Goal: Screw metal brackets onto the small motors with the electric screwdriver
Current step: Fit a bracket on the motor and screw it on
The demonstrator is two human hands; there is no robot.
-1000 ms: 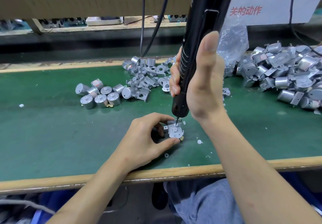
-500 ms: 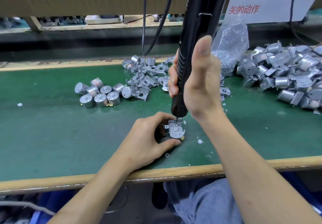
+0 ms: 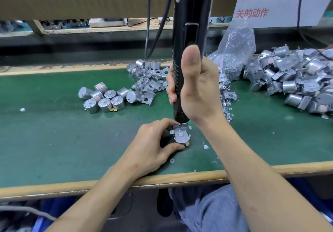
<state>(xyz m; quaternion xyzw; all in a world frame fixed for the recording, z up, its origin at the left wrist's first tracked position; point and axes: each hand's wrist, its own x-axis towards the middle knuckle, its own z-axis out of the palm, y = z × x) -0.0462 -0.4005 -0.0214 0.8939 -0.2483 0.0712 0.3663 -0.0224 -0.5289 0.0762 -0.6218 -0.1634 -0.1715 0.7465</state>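
A small silver motor with a metal bracket [image 3: 180,135] on top stands on the green mat near the front edge. My left hand [image 3: 153,147] pinches it between thumb and fingers. My right hand [image 3: 195,89] grips the black electric screwdriver [image 3: 189,38], held nearly upright, thumb up along its body. The bit touches the bracket's far side. The motor's body is mostly hidden behind my left fingers.
Bare motors [image 3: 104,99] lie at the left middle, loose brackets [image 3: 147,85] behind them. A clear bag of screws [image 3: 236,51] and a heap of assembled motors [image 3: 295,80] sit at the right. Small white washers [image 3: 205,147] dot the mat. The wooden table edge [image 3: 180,177] runs across the front.
The screwdriver has swung from a lean to almost upright and the view has drawn closer. Its bit stays on the bracket, and my left hand keeps its hold on the motor.
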